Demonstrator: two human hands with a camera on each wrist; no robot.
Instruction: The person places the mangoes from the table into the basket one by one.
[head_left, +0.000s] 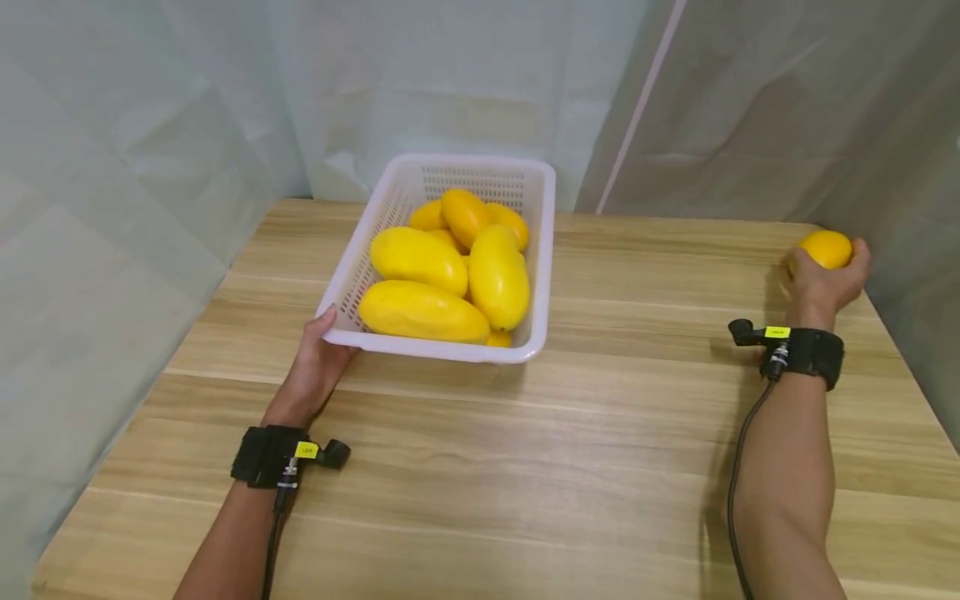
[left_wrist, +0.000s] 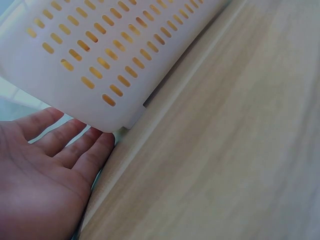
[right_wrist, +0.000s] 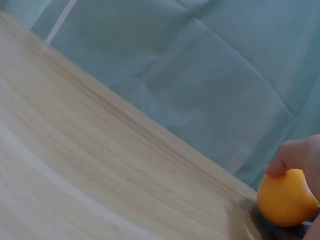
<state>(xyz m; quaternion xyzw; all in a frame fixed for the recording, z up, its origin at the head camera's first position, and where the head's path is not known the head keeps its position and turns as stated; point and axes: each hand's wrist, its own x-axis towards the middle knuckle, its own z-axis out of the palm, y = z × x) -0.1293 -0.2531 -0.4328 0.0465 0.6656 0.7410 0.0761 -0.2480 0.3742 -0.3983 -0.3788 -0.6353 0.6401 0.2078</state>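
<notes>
A white plastic basket point(head_left: 548, 258) with slotted walls holds several yellow mangoes point(head_left: 420, 312), some elongated and some rounder and more orange. At its near left corner is my left hand point(head_left: 318, 367), its thumb by the rim. The left wrist view has that hand's fingers point(left_wrist: 75, 145) extended against the lower corner of the basket wall. Far to the right, my right hand point(head_left: 825, 279) grips an orange-yellow mango point(head_left: 827, 247) near the table's back right corner. In the right wrist view, the thumb and part of the hand curl round this mango point(right_wrist: 285, 200).
The wooden table point(head_left: 562, 475) has its back edge against pale hanging sheeting point(head_left: 465, 83). More sheeting stands along the left and right sides. Each wrist wears a black strap with a camera, and a black cable point(head_left: 737, 483) trails along the right forearm.
</notes>
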